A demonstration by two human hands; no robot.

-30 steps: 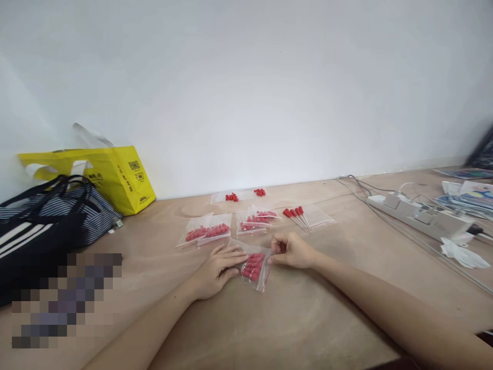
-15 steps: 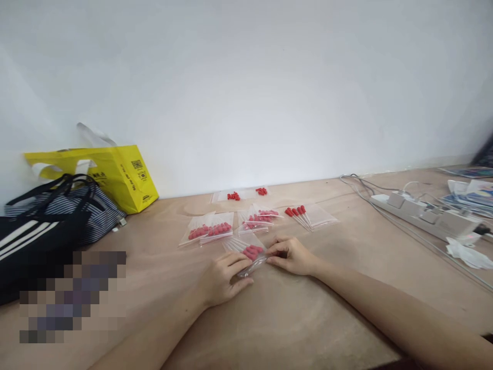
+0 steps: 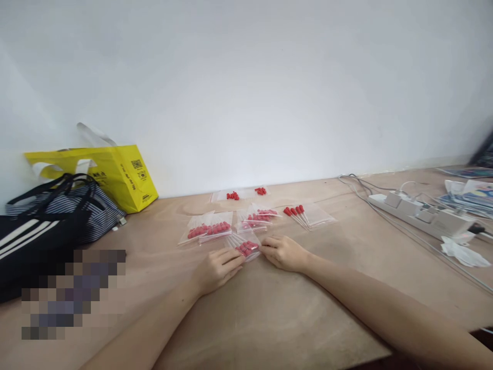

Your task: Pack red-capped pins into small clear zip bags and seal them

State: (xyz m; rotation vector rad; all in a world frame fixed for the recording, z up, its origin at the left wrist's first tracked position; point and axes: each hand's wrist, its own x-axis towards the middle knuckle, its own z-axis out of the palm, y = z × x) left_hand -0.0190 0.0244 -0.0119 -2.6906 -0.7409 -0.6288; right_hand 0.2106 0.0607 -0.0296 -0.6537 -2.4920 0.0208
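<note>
A clear zip bag of droppers with red rubber bulbs [image 3: 247, 248] lies on the table between my hands. My left hand [image 3: 220, 269] has its fingers closed at the bag's lower left corner. Across from it, my right hand [image 3: 284, 252] pinches the right edge, thumb tucked mostly out of sight. Behind them lie more filled bags [image 3: 210, 229], with another overlapping group [image 3: 258, 218] to their right. Several loose droppers [image 3: 297, 215] rest partly on a flat clear bag [image 3: 321, 215].
Against the wall lie more red bulbs [image 3: 232, 196] on clear plastic. A yellow bag [image 3: 131, 180] and a striped bag [image 3: 100, 210] stand at left. On the right are a power strip [image 3: 419, 213] with cables and a crumpled white tissue [image 3: 464, 253].
The bag's near edge, lifted and folded before, now lies flatter. Both hands have shifted slightly left and away from me, and the gap between left thumb and fingers has closed.
</note>
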